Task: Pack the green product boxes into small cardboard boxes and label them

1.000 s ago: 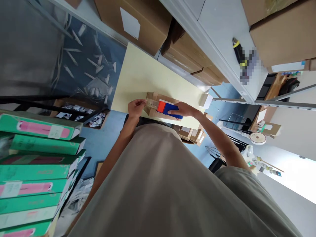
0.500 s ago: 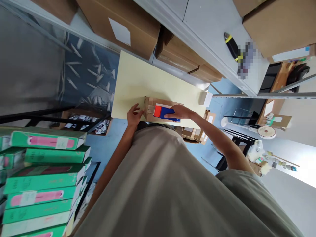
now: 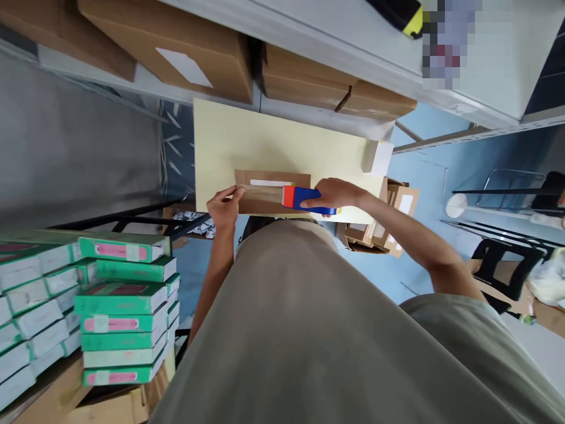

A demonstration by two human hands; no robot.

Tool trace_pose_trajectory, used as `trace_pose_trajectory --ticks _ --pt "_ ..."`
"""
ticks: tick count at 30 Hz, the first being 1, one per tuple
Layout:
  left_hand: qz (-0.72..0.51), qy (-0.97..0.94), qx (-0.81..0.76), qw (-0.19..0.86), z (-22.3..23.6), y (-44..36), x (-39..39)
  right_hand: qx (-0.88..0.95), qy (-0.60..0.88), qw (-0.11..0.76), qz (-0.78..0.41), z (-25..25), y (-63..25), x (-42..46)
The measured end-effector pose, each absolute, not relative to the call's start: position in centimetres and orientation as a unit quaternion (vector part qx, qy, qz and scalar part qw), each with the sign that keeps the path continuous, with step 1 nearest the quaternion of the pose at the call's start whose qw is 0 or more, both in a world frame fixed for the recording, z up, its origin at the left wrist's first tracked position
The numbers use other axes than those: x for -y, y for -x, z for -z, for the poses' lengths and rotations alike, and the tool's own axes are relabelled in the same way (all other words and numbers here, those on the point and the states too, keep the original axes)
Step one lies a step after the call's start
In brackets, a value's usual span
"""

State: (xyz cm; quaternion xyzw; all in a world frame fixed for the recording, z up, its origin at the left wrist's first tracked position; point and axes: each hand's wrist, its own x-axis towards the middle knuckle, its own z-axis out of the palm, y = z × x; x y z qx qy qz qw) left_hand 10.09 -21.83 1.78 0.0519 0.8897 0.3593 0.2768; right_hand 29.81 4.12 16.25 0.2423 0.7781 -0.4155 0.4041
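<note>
1. The right hand (image 3: 338,194) covers the back part of the dispenser (image 3: 304,198), and most of its fingers are hidden underneath; the roll inside cannot be made out.
2. The tape (image 3: 263,192) is see-through and hard to trace; whether its whole length touches the carton (image 3: 260,206) cannot be told.
3. The dispenser and right hand hide part of the carton's right end.
4. At the top edge, a black-and-yellow tool (image 3: 399,15) is cut off, and the thing beside it is blurred into blocks.
5. The shirt (image 3: 286,306) hides part of the left forearm; print on the green boxes (image 3: 121,306) is too small to read.
6. The carton is plain brown cardboard, oblong, with a narrow white label (image 3: 271,183) on its upper face.
7. The dispenser looks smooth and hard, blue with a red front end; the table (image 3: 273,135) has a flat, pale yellow top, with a small white box (image 3: 378,158) near its right end.
8. The right hand grasps the dispenser, thumb along its side, red end toward the left hand (image 3: 224,207).
9. The left hand pinches the tape's free end between thumb and forefinger at the carton's left end.
10. The carton lies on the table's near edge, below the tape, between the two hands.
</note>
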Motion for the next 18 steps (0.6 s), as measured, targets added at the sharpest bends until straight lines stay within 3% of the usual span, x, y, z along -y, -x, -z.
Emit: trace_pose_trajectory --ticks 5,9,18 --pt "-0.318 -0.03 -0.915 0.246 -1.7 -10.4 21.0 -0.726 -0.265 0.445 0.453 -17.8 -38.4 -10.4" --pt "-0.303 -0.034 -0.925 0.224 -1.2 -10.3 20.8 -0.707 -0.268 0.439 0.486 -15.5 -40.2 -12.3" --pt "-0.3 -0.016 -0.935 0.188 -1.3 -11.0 19.9 -0.825 -0.268 0.39 0.311 -7.0 -37.1 -9.1"
